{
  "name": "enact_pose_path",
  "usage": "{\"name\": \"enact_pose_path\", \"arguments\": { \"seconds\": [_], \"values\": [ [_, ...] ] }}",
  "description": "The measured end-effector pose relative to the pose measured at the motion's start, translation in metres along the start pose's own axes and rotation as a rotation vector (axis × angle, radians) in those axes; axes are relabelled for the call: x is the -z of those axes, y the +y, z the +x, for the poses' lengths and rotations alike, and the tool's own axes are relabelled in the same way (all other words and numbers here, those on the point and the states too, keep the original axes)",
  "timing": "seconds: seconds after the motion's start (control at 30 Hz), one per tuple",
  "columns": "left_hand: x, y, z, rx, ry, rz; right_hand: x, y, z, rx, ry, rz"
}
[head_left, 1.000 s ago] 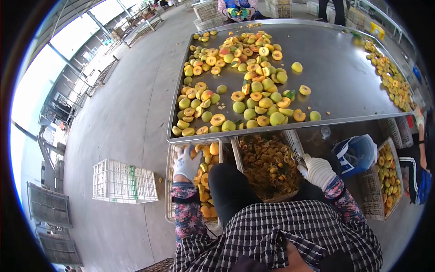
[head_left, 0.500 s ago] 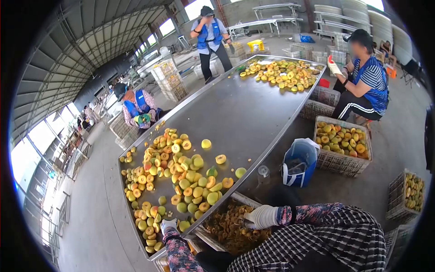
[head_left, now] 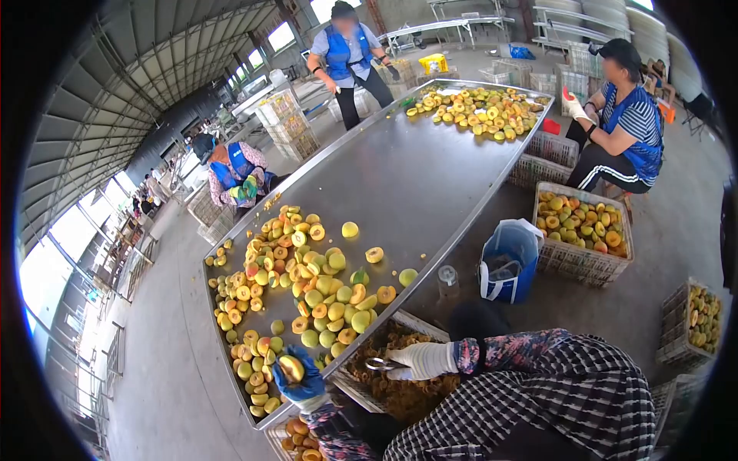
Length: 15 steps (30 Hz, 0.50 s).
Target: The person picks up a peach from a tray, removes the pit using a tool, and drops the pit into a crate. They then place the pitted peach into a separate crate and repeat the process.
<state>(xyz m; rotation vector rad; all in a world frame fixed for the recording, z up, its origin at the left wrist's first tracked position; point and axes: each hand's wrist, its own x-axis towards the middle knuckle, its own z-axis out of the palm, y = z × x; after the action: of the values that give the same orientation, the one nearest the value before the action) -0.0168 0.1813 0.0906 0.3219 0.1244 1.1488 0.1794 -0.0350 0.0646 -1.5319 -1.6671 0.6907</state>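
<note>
Since a moment ago, the left hand (head_left: 298,378) has come up to the near edge of the desk (head_left: 415,177) and now grips a peach half (head_left: 291,368), cut side up. The right hand (head_left: 415,359) is closed around a small metal tool (head_left: 377,364) over the crate of pits (head_left: 396,384), which sits just under the desk's near edge. A big pile of peaches (head_left: 307,284) lies on the desk, close to the left hand.
</note>
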Motion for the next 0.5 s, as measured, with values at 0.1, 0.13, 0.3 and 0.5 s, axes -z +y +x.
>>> {"name": "enact_pose_path", "arguments": {
  "seconds": [0.1, 0.13, 0.3, 0.5],
  "values": [
    [0.014, -0.026, -0.017, 0.087, -0.060, -0.006, -0.002, -0.012, 0.009, 0.085, 0.070, 0.180],
    [0.014, -0.033, -0.022, 0.129, -0.044, 0.033, 0.005, -0.018, 0.005, 0.194, 0.166, 0.104],
    [-0.017, -0.054, -0.053, 0.175, -0.109, 0.304, 0.021, -0.018, 0.022, 0.274, 0.320, -0.104],
    [-0.009, -0.074, -0.045, -0.018, -0.284, 0.662, 0.032, -0.060, 0.026, 0.046, 0.133, -0.144]
  ]
}}
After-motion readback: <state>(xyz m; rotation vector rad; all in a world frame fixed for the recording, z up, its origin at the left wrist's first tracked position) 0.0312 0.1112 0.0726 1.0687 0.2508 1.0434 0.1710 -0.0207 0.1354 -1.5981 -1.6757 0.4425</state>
